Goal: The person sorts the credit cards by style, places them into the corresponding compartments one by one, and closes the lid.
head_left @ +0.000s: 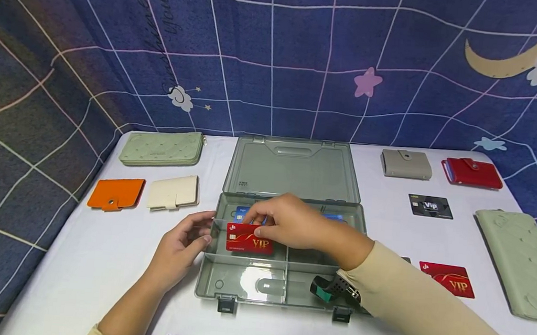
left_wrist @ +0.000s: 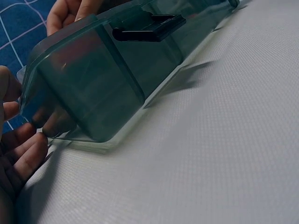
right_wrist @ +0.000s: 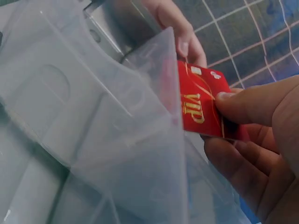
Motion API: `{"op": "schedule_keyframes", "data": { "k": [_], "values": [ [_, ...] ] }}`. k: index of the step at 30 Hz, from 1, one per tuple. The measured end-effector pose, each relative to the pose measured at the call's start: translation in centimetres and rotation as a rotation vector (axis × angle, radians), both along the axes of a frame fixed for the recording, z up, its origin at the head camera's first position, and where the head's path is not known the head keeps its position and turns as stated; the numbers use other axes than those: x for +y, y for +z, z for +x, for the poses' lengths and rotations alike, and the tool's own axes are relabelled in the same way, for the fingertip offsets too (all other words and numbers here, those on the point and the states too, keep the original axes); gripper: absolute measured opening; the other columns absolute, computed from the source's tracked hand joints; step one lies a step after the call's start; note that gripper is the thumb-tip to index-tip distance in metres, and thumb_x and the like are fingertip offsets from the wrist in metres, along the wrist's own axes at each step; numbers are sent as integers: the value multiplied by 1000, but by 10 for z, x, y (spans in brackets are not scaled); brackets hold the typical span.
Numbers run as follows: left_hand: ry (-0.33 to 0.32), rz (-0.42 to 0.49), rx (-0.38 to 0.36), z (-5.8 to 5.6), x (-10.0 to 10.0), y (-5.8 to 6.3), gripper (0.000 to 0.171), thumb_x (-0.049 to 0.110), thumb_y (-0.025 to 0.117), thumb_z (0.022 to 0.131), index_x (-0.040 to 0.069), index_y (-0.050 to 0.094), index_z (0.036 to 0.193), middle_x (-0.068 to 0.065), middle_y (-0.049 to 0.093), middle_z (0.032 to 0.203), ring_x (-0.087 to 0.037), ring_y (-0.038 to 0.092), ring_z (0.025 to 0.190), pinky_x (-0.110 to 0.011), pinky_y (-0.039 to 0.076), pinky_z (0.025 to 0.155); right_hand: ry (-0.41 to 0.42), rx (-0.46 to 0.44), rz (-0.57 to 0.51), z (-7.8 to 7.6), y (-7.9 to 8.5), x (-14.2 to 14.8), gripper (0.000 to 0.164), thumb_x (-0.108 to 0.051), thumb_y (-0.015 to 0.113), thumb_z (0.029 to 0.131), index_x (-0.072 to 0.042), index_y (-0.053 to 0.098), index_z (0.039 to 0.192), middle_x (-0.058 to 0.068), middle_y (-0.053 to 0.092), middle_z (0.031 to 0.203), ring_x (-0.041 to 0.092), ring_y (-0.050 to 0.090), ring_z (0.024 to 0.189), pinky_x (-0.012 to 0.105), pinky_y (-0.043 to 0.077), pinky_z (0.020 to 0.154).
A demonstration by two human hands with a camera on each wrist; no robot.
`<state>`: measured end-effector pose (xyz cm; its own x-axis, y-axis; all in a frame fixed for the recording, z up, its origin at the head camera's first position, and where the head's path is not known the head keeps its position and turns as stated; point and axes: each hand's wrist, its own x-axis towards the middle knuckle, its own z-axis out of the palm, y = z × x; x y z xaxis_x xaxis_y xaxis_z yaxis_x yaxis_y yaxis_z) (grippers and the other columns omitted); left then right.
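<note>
A grey see-through plastic case [head_left: 239, 304] lies with its lid [head_left: 292, 172] laid back. Between thumb and fingers, my right hand [head_left: 292, 222] pinches a red VIP card [head_left: 243, 242] over the left middle compartment. The right wrist view shows this card [right_wrist: 198, 95] beside a clear divider [right_wrist: 175, 140], thumb on its printed face. Blue cards [head_left: 241, 214] lie in the rear compartments, partly hidden by that hand. At the case's left end is my left hand [head_left: 179, 250], its relaxed fingertips [left_wrist: 32, 151] against the outer wall in the left wrist view.
Left of the case lie a green wallet [head_left: 161, 148], an orange card holder [head_left: 117, 193] and a cream one [head_left: 173, 192]. On the right are a grey holder [head_left: 406, 164], a red holder [head_left: 472, 173], a black VIP card [head_left: 430, 206], another red card [head_left: 449, 279] and a long green wallet [head_left: 521, 263].
</note>
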<state>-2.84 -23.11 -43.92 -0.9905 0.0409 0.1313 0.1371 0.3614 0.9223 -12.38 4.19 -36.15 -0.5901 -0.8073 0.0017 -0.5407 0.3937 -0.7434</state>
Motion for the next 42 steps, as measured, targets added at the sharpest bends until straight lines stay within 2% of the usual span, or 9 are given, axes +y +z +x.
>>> {"op": "schedule_keyframes", "data": {
  "k": [7, 14, 19, 23, 31, 37, 42],
  "values": [
    [10, -10, -10, 0, 0, 0, 47, -4, 64, 99, 10, 64, 144, -11, 71, 125, -20, 68, 106, -17, 55, 91, 43, 158, 76, 8, -5, -6, 23, -10, 80, 96, -18, 79, 116, -8, 76, 97, 2, 67, 80, 26, 56, 76],
    [16, -14, -5, 0, -1, 0, 47, -4, 64, 98, 10, 64, 144, -12, 71, 125, -20, 68, 106, -17, 55, 91, 132, 263, 103, 12, -8, -7, 22, -10, 79, 96, -14, 79, 117, -5, 78, 95, 5, 70, 85, 26, 57, 79],
    [16, -13, 1, 1, -1, -1, 47, -4, 64, 98, 9, 64, 143, -13, 71, 124, -20, 68, 105, -17, 55, 91, 166, 326, 115, 12, -10, -6, 24, -15, 81, 94, -14, 78, 117, -5, 77, 96, 7, 70, 87, 28, 58, 80],
    [12, -19, -1, 1, -1, -3, 48, -4, 64, 98, 9, 64, 144, -12, 71, 124, -18, 68, 105, -17, 55, 90, 166, 315, 112, 12, -11, -3, 30, -18, 83, 93, -13, 78, 122, -4, 78, 101, 8, 70, 90, 29, 58, 83],
    [5, -46, 0, -1, -1, -4, 48, -2, 65, 99, 12, 63, 145, -9, 71, 124, -16, 68, 106, -19, 56, 89, 150, 215, 37, 12, -12, 6, 39, -14, 84, 92, -8, 75, 129, 0, 79, 111, 8, 72, 97, 25, 58, 88],
    [2, -38, 0, -1, -1, -3, 49, -3, 65, 98, 11, 63, 145, -9, 72, 124, -17, 69, 106, -19, 56, 88, 78, 145, -64, 18, -7, 19, 39, -9, 83, 92, -6, 75, 130, 5, 78, 121, 16, 75, 104, 25, 60, 90],
    [-2, -22, 20, 0, 0, -1, 48, -3, 65, 98, 10, 64, 144, -11, 72, 123, -18, 69, 105, -19, 56, 88, 0, 142, -147, 23, -4, 41, 38, -8, 84, 91, -9, 77, 127, 4, 79, 118, 20, 75, 101, 27, 61, 88]
  ]
}}
